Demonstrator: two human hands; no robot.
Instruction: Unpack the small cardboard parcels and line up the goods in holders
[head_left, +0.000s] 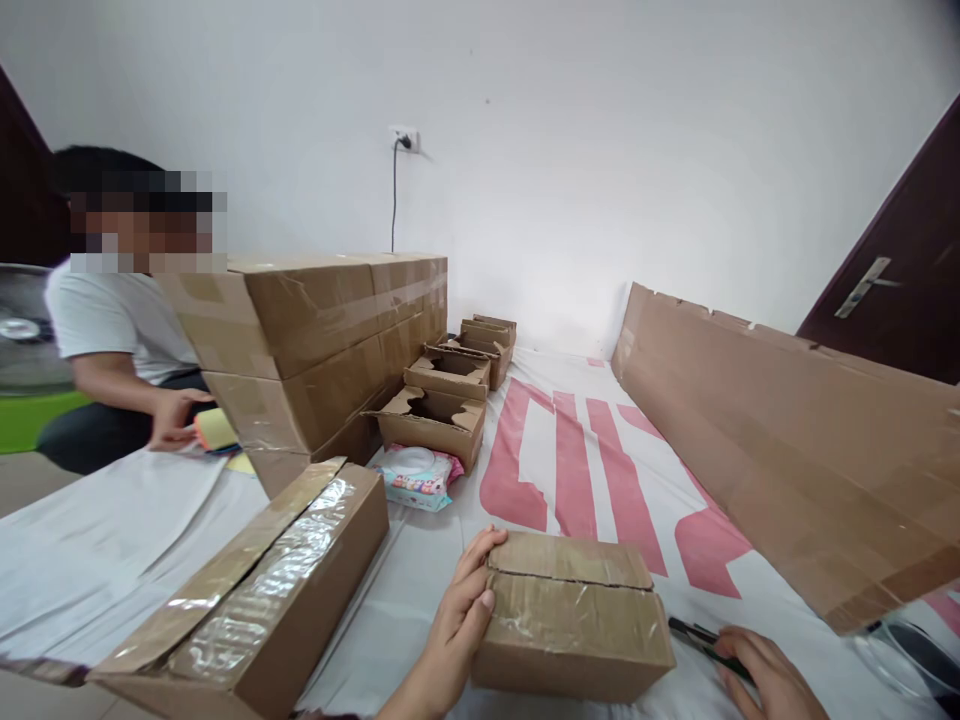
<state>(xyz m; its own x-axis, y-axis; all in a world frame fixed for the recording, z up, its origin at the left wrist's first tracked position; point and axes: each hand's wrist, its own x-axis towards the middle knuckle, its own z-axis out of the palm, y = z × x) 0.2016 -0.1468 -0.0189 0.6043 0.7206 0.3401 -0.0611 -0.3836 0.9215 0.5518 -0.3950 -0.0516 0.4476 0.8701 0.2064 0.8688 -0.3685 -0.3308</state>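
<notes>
A small closed cardboard box [570, 630] lies in front of me, with a seam between its two top flaps. My left hand [461, 610] grips its left end, fingers curled against the side and upper edge. By the box's right end, my right hand [765, 675] is closed on a dark utility knife [701, 637], its front pointing toward the box. Part of the handle is hidden under the fingers. To the left stands a longer cardboard box [315, 580] with shiny clear tape along its top. A pack of wet wipes [416, 478] sits beyond it.
Stacked taped cartons [315, 320] form a wall at left, with open-topped boxes [431, 415] in a row beside them. A large cardboard panel [795, 450] stands at right. Behind the cartons, a person [124, 330] holds a yellow item. A white-and-red sheet [574, 460] covers the surface.
</notes>
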